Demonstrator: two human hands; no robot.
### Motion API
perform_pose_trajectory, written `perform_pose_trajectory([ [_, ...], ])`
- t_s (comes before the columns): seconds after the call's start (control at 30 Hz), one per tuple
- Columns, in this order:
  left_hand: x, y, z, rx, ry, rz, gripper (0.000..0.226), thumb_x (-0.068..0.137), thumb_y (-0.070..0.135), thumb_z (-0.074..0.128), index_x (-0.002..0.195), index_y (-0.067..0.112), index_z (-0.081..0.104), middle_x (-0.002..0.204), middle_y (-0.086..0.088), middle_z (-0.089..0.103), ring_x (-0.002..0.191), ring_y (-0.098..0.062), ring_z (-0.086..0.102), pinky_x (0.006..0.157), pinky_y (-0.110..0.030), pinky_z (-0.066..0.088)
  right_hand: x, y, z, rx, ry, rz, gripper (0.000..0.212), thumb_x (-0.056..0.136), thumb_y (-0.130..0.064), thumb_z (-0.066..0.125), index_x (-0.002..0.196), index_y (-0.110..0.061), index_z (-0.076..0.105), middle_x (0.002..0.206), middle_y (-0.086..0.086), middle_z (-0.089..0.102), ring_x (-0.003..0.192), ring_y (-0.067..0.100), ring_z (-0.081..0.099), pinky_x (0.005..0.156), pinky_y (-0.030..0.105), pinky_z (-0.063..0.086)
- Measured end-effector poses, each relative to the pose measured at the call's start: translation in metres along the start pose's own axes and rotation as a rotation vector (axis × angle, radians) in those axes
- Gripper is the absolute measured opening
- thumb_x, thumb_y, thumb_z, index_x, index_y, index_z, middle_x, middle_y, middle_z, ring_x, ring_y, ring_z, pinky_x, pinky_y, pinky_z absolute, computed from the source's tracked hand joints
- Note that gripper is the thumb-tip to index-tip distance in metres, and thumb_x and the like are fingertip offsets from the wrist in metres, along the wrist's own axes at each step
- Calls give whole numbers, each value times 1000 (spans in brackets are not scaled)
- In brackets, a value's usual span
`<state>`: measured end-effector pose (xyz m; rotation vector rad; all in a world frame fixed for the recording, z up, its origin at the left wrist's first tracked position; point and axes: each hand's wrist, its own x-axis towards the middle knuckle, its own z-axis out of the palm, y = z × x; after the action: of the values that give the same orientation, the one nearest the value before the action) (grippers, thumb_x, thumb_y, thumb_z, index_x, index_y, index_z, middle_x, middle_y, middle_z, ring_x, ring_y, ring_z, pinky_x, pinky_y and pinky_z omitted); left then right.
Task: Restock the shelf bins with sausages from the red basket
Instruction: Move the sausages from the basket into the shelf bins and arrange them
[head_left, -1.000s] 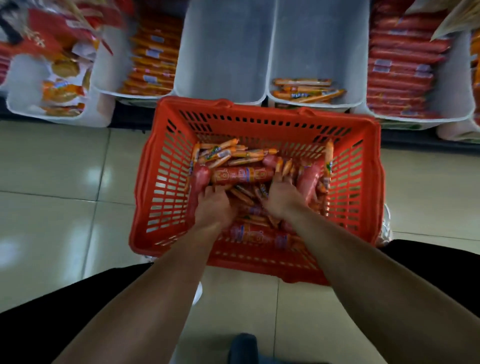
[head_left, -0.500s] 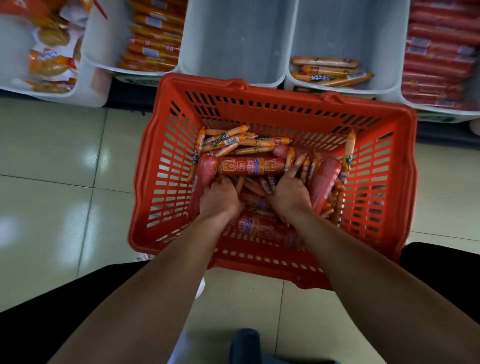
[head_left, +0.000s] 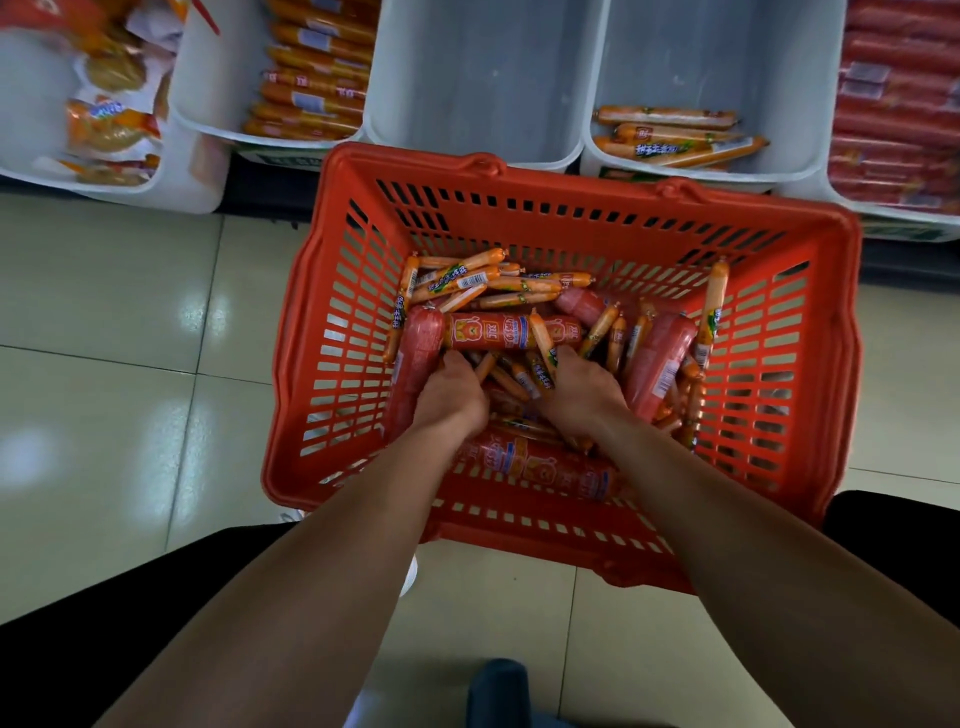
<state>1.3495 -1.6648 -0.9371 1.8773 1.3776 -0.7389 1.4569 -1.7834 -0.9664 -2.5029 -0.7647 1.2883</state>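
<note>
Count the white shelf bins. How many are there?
5, in a row, left to right: snack bin, orange-sausage bin, empty bin, nearly empty bin, red-sausage bin. More may sit outside the view.

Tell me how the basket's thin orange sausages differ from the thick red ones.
The thin orange sausages are slender and numerous; the thick red sausages are much fatter and only a few. Thin ones have orange wrappers, thick ones red or pink. Both lie loose in the red basket.
</note>
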Motion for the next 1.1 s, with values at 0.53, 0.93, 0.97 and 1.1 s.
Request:
perform_pose_trajectory([
  [0.53, -3, -10, -21, -290, -241, -19, 67, 76, 48, 60, 129, 7, 53, 101, 3, 74, 108, -21, 62, 79, -35, 39, -2, 3, 4, 23, -199, -92, 65, 78, -45, 76, 131, -20, 47, 121, 3, 60, 109, 25, 60, 90, 39, 51],
  [0.93, 4, -5, -11, -245, -55, 25, 27, 101, 30, 54, 124, 16, 50, 103, -2, 64, 80, -15, 58, 69, -26, 41, -6, 4, 4, 91, -179, -103, 60, 80, -37, 77, 130, -21, 45, 118, 1, 59, 105, 22, 59, 85, 33, 48],
  [0.97, 2, -6, -11, -244, -58, 19, 28, 102, 27, 53, 126, 14, 48, 99, 0, 61, 77, -12, 57, 68, -23, 40, -7, 4, 5, 98, -172, -106, 61, 80, -38, 76, 130, -22, 44, 117, 1, 59, 104, 22, 59, 85, 34, 48],
  [1.1, 1, -3, -10, -265, -80, -3, 42, 99, 31, 58, 133, 10, 43, 112, -6, 63, 99, -22, 63, 75, -24, 42, -16, 7, 6, 71, -124, -114, 51, 82, -42, 73, 119, -23, 43, 105, -1, 60, 94, 21, 60, 78, 35, 50],
])
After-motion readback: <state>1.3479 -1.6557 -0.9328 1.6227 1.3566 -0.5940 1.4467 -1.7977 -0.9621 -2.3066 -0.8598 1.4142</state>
